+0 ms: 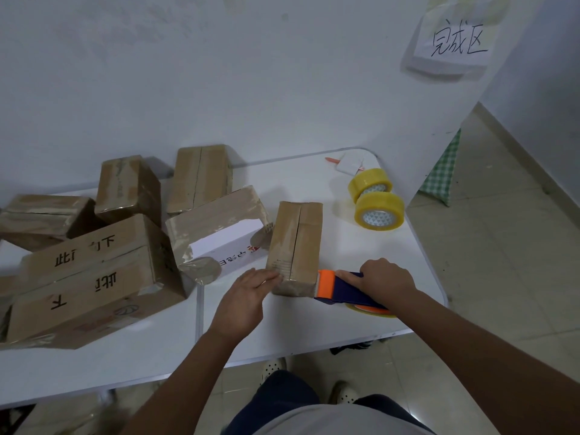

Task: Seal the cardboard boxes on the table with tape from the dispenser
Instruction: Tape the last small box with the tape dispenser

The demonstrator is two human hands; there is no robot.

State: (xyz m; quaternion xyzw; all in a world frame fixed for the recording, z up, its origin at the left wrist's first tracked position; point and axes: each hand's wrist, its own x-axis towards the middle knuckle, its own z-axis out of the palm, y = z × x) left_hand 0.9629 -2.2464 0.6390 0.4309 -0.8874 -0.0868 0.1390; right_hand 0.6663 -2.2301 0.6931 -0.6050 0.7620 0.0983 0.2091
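Note:
A small brown cardboard box [296, 246] lies on the white table [282, 328], its centre seam running away from me. My left hand [248, 296] rests with straight fingers against the box's near left corner. My right hand [384, 279] grips the dark blue handle of the tape dispenser [342, 288]. The dispenser's orange head touches the box's near right corner, and its yellowish tape roll shows under the handle.
Several other cardboard boxes [91, 271] crowd the table's left half, one with a white side [226, 243]. Two yellow tape rolls [378, 204] and a white card with a pen [348, 163] lie at the back right. A paper sign [455, 42] hangs on the wall. The table edge runs close on the right.

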